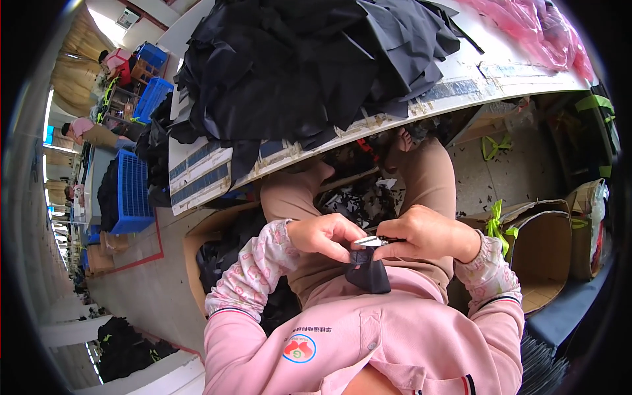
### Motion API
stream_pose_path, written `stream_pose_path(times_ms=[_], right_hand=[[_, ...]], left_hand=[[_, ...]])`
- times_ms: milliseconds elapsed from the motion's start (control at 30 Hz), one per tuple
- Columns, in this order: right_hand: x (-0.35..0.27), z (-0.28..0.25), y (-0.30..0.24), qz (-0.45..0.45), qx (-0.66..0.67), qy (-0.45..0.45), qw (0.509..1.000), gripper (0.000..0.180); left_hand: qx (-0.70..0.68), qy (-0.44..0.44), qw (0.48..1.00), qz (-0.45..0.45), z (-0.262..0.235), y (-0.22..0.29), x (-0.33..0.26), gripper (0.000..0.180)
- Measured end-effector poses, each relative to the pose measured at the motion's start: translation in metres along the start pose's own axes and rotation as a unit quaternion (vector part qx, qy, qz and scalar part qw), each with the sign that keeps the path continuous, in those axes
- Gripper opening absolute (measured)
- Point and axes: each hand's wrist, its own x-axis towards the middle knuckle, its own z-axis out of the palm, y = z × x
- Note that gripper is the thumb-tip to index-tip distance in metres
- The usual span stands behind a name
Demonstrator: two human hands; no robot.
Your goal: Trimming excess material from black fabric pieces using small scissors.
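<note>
My left hand (326, 237) pinches the upper edge of a small black fabric piece (370, 279), which hangs over my lap like a little pouch. Opposite it, my right hand (421, 234) is closed around thread snips (370, 241). Their silver blades point left, lying at the fabric's top edge close to my left fingertips. Most of the snips' handle is hidden in my right fingers, and those fingertips also touch the fabric. I cannot tell whether the blades are apart.
A big heap of black fabric (283, 72) covers the white table (454, 99) ahead, beside pink plastic (526, 26). Cardboard boxes (540, 263) stand at both sides of my legs. Dark scraps (368, 201) litter the floor beneath. Blue crates (135, 191) and other people are at far left.
</note>
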Motion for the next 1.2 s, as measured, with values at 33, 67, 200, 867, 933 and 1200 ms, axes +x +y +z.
stream_pose_path(times_ms=[33, 67, 200, 867, 933, 1200], right_hand=[[-0.002, -0.001, 0.0, 0.027, 0.008, 0.026, 0.999, 0.034], [-0.004, -0.002, -0.001, 0.053, 0.016, 0.051, 0.997, 0.034], [-0.008, 0.015, -0.007, 0.118, -0.058, 0.192, 0.972, 0.036], [0.001, 0.019, -0.012, 0.15, -0.008, 0.161, 0.975, 0.041], [0.002, 0.02, -0.012, 0.147, -0.028, 0.159, 0.976, 0.041], [0.003, 0.021, -0.011, 0.113, -0.134, 0.175, 0.969, 0.038]], left_hand=[[-0.008, 0.052, 0.998, 0.017, 0.001, -0.002, -0.002, 0.006], [-0.016, 0.103, 0.994, 0.035, 0.002, -0.005, -0.003, 0.007], [0.062, 0.262, 0.95, 0.156, 0.009, -0.021, 0.0, 0.011], [0.109, 0.41, 0.87, 0.25, 0.026, -0.026, 0.007, 0.008], [0.1, 0.408, 0.872, 0.253, 0.026, -0.026, 0.008, 0.008], [0.114, 0.391, 0.879, 0.248, 0.027, -0.024, 0.009, 0.01]])
